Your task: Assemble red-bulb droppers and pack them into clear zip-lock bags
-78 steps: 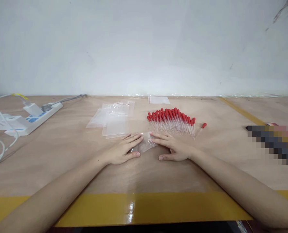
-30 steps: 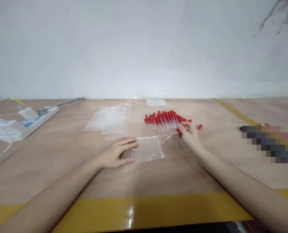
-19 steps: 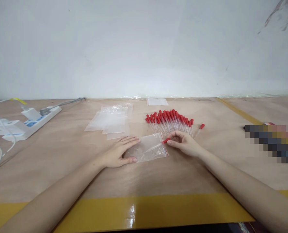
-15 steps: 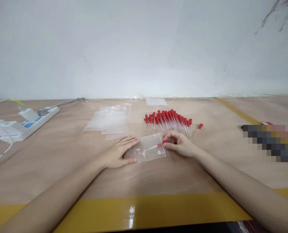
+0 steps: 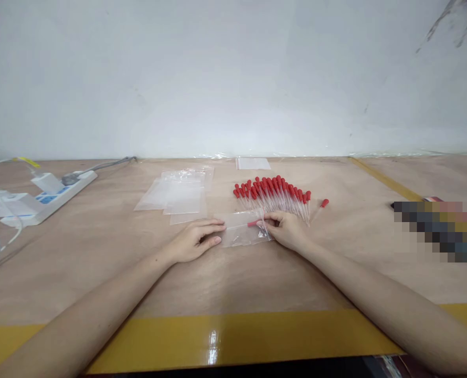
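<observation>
A clear zip bag lies on the table between my hands, its red-lined mouth toward the right. Inside it is a dropper with a red bulb, its clear stem pointing left. My right hand pinches the dropper's bulb end at the bag's mouth; the fingers partly hide the bulb. My left hand rests at the bag's closed end, fingers stretched out and thumb apart, touching the bag. Just behind the bag lies a pile of red-bulbed droppers, with one separate dropper to its right.
Several flat clear bags overlap behind my left hand. A small white packet lies near the wall. At left are a power strip with plugs and white cables. Yellow tape runs along the front edge. A blurred-out patch is at right.
The dropper has slid further left into the bag, pushed by my right hand. The bag and both hands have shifted slightly away from me, and my left thumb is closer to its fingers.
</observation>
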Demonstrator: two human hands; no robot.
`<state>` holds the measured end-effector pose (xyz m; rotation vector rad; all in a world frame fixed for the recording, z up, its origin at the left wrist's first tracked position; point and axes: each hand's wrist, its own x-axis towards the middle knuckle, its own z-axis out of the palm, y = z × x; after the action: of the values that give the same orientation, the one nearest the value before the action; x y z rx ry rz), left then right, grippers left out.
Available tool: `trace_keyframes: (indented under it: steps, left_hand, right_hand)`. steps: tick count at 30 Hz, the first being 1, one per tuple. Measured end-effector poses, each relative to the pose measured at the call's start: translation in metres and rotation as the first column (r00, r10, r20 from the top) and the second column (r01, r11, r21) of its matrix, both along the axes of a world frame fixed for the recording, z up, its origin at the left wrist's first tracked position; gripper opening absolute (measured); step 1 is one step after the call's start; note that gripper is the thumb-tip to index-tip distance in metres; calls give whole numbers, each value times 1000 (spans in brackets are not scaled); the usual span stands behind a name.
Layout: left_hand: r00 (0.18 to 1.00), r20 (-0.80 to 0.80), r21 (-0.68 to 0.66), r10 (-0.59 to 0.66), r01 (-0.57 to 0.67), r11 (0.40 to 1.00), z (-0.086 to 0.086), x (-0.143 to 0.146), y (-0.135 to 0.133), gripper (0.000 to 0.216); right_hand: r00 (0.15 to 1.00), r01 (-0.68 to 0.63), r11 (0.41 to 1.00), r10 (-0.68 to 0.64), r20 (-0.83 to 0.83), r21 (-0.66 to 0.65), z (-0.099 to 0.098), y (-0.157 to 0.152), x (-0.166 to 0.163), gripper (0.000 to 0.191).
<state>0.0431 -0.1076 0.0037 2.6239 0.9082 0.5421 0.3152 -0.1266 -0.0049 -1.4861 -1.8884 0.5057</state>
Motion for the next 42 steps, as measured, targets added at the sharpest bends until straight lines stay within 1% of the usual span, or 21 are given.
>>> trace_keyframes:
  steps: [2, 4, 8, 10, 12, 15, 17, 19, 21, 23, 25, 27, 28, 29, 30, 31, 32, 34, 37, 40, 42]
  left_hand:
    - [1000, 4, 4, 19, -19, 1000, -2, -1, 2, 36]
    - [999, 11, 14, 49, -49, 999, -4, -2, 6, 37]
    - [997, 21, 25, 73, -73, 997, -5, -3, 11, 38]
    - [998, 9, 37, 65, -66, 997, -4, -4, 12, 37]
    - [998, -10, 49, 61, -61, 997, -3, -4, 12, 38]
    - [997, -34, 57, 63, -61, 997, -2, -4, 10, 38]
    - [997, -47, 65, 62, -59, 996, -2, -4, 10, 38]
    - [996, -59, 74, 62, -58, 996, -3, -5, 10, 38]
    - [996, -65, 80, 65, -60, 995, -3, -5, 10, 38]
    - [996, -65, 83, 68, -62, 995, -3, -5, 10, 38]
    - [996, -59, 83, 72, -67, 994, -3, -6, 10, 38]
    - [996, -49, 83, 77, -73, 994, -3, -5, 10, 38]
    - [996, -44, 81, 79, -75, 994, -3, -5, 10, 38]
    - [996, -38, 81, 80, -77, 994, -3, -5, 10, 37]
    - [996, -34, 80, 80, -77, 994, -3, -5, 10, 37]
    - [996, -31, 82, 79, -76, 994, -3, -5, 10, 37]
    - [997, -28, 85, 78, -75, 994, -3, -5, 10, 37]
    - [997, -28, 95, 76, -73, 993, -4, -5, 11, 37]
    - [997, -32, 105, 73, -69, 992, -5, -5, 11, 37]
    - [997, -36, 99, 64, -60, 993, -4, -6, 10, 37]
    - [998, -40, 87, 52, -48, 995, -3, -7, 9, 38]
  right_hand:
    - [998, -32, 999, 31, 60, 14, 0, 3, 5, 21]
    - [998, -22, 999, 20, 67, 25, 3, 10, 11, 20]
    - [992, 121, 987, -125, 23, 106, 18, 42, 14, 17]
    - [988, 139, 984, -146, 55, 115, 28, 66, 7, 18]
    - [975, 173, 981, -183, 125, 87, 33, 91, -7, 19]
    - [940, 258, 966, -247, 235, -19, 33, 121, -29, 22]
    - [927, 294, 953, -267, 265, -69, 29, 133, -41, 17]
    - [924, 308, 948, -277, 265, -84, 27, 138, -47, 11]
    - [928, 319, 946, -299, 220, -58, 29, 139, -46, 8]
    - [938, 328, 945, -326, 117, 2, 34, 136, -40, 9]
    - [945, 327, 940, -325, -30, 101, 39, 128, -28, 13]
    - [939, 320, 923, -278, -204, 215, 42, 115, -11, 16]
    - [921, 322, 910, -238, -309, 261, 42, 107, -2, 17]
    - [888, 331, 902, -198, -416, 277, 40, 97, 8, 18]
    - [834, 347, 904, -176, -522, 249, 36, 88, 18, 18]
    - [762, 370, 912, -186, -620, 180, 32, 79, 26, 18]
    - [703, 370, 922, -202, -682, 109, 28, 71, 33, 18]
    - [604, 373, 927, -260, -753, -21, 19, 57, 40, 19]
    - [474, 318, 928, -332, -816, -194, 10, 45, 34, 17]
    - [364, 170, 932, -362, -858, -320, 7, 37, 20, 14]
    - [344, 48, 929, -361, -867, -368, 6, 32, 13, 13]
